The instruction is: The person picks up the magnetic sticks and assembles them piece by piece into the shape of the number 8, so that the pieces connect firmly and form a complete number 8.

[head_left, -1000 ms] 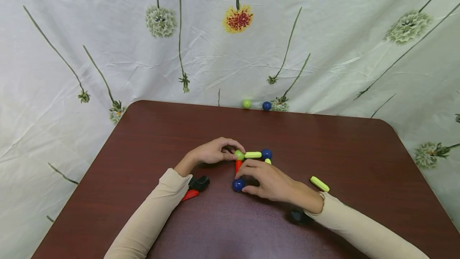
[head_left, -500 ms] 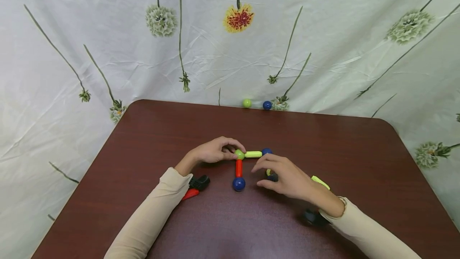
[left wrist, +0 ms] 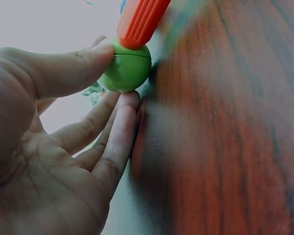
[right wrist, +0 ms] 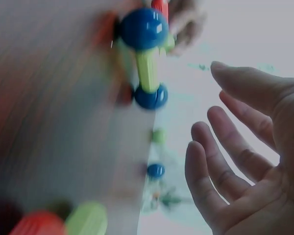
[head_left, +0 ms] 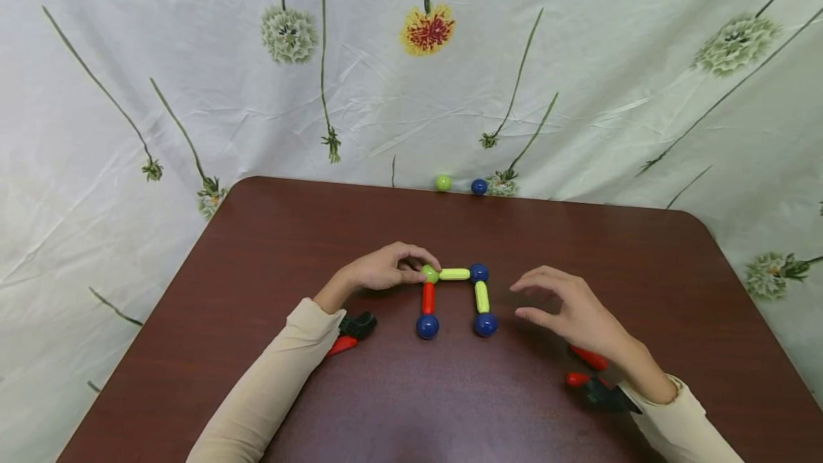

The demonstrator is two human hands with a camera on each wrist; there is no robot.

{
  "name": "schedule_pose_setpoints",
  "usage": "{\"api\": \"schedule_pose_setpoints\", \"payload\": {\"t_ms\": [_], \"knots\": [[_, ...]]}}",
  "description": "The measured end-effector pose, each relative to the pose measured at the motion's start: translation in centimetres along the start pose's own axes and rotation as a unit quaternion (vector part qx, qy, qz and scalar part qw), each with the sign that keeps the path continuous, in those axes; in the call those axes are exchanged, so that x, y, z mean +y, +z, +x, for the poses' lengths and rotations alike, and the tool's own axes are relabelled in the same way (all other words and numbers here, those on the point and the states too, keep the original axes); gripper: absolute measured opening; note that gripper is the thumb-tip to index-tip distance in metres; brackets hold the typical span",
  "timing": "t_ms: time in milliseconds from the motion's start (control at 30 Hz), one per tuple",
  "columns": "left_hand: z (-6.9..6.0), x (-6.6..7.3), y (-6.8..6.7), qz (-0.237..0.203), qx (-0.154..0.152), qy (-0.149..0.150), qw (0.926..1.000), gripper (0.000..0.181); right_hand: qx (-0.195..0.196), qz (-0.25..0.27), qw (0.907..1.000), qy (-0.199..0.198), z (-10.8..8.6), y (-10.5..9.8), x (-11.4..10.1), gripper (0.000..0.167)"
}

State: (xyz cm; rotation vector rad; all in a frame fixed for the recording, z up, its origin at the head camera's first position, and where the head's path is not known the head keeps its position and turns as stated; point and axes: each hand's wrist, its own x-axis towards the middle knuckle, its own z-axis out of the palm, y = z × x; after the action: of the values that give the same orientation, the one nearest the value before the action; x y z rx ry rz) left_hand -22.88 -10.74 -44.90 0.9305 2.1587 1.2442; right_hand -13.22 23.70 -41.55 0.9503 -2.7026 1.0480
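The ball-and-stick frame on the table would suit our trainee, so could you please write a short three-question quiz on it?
1. Which ball does the left hand hold?
2. True or false: the right hand is gripping part of the frame.
3. How many blue balls belong to the frame: a) one, b) two, c) three?

Key: 1. The green corner ball. 2. False; it holds nothing. 3. c.

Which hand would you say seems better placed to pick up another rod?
Probably the right hand: it holds nothing, with a red rod close by, while the left hand pinches a green ball.
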Motion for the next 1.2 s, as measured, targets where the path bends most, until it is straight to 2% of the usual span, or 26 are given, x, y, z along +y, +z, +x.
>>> {"api": "schedule_pose_setpoints", "payload": {"t_ms": [267,400,567,967,1200], "knots": [[0.0,0.1,0.0,0.008,0.003,0.004,1.0,0.026,0.031,-0.019,0.9989,0.031,-2.7,-1.9,2.2,0.034],[0.0,0.1,0.1,0.012,0.005,0.002,0.9999,0.026,0.016,-0.02,0.9984,0.05,-3.8,-2.6,2.9,0.03],[-0.1,0.2,0.0,0.014,0.007,-0.001,0.9999,0.026,-0.02,0.011,0.9973,0.07,-4.5,-3.4,3.4,0.024],[-0.2,0.0,0.0,0.015,0.012,0.003,0.9998,0.027,-0.066,0.057,0.9938,0.069,-5.2,-3.5,4.6,0.017],[-0.1,0.1,0.1,0.013,0.011,0.003,0.9998,0.027,-0.076,0.029,0.9958,0.041,-5.2,-3.0,5.2,0.022]]}}
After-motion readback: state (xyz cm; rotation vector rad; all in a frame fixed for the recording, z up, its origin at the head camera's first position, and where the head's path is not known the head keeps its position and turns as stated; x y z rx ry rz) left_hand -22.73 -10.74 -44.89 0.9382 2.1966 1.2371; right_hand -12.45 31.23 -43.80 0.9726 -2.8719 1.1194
